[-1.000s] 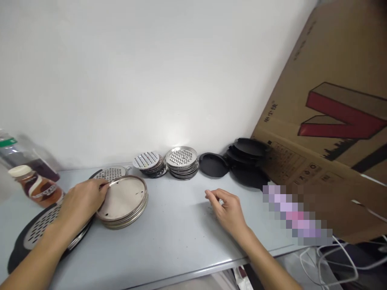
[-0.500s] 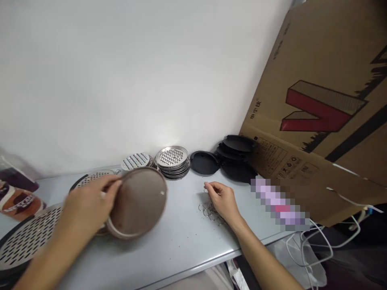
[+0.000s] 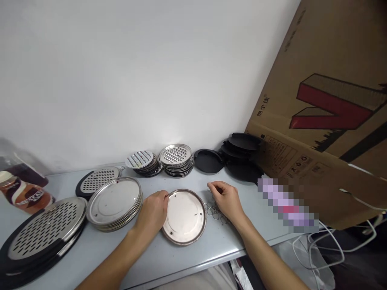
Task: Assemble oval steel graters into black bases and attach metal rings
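My left hand [image 3: 155,210] pinches the left edge of a round metal disc [image 3: 185,217] with a raised rim and small holes near its edge. The disc is at the table's front middle; whether it rests flat there I cannot tell. To its right, my right hand [image 3: 225,199] hovers at a group of small metal rings [image 3: 215,213], thumb and fingertips pressed together. What those fingers hold, if anything, is too small to make out. Left of my left hand stands a stack of similar metal discs [image 3: 115,201].
Perforated grater plates with black rims [image 3: 48,229] lie at the left, near a Nescafe bottle [image 3: 26,193]. Along the wall are stacked round grater discs [image 3: 175,155], a second grater stack [image 3: 140,160] and black round trays [image 3: 208,161]. A cardboard box [image 3: 290,133] stands right.
My left hand has brought the disc rightward from over the disc stack and lowered it; its tilted face now lies flatter. My right hand has stayed near the rings.
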Demonstrator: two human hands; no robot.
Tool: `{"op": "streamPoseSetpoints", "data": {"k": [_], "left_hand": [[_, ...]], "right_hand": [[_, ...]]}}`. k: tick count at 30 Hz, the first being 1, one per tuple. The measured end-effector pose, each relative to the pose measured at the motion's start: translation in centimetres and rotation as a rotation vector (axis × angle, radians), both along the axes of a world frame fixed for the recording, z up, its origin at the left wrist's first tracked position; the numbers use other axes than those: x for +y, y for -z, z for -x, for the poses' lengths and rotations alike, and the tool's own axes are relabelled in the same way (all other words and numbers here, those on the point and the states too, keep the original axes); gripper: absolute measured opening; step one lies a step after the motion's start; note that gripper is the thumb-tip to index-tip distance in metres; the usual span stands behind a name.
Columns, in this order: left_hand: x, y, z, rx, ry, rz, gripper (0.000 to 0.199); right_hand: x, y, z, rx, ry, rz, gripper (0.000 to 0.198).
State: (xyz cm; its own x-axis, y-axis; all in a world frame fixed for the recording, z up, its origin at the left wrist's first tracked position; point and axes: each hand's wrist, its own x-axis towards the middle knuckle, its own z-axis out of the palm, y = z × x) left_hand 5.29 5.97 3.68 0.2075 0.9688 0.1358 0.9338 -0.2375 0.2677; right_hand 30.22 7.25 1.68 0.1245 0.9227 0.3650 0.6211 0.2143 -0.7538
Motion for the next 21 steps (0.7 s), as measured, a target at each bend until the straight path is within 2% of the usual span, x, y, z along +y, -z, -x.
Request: {"op": "streamPoseSetpoints", "data": {"k": [11,18,21], "left_hand": [[0.6,0.9,0.3,0.092,-0.039,-0.037,0.021],[0.6,1.1,0.2,0.128,-0.035,-0.063,0.022],[0.9,1.4,-0.1,0.128,-0.04,-0.073,0.021]], "right_hand": [[-0.1,0.6,0.4,-0.167,-0.081,-0.037,0.03],[-0.5,0.4,0.7,-0.323,-0.203,-0.053,0.019],[-0.7,0.5,1.1,-0.418,-0.254,-0.071,0.021]]}}
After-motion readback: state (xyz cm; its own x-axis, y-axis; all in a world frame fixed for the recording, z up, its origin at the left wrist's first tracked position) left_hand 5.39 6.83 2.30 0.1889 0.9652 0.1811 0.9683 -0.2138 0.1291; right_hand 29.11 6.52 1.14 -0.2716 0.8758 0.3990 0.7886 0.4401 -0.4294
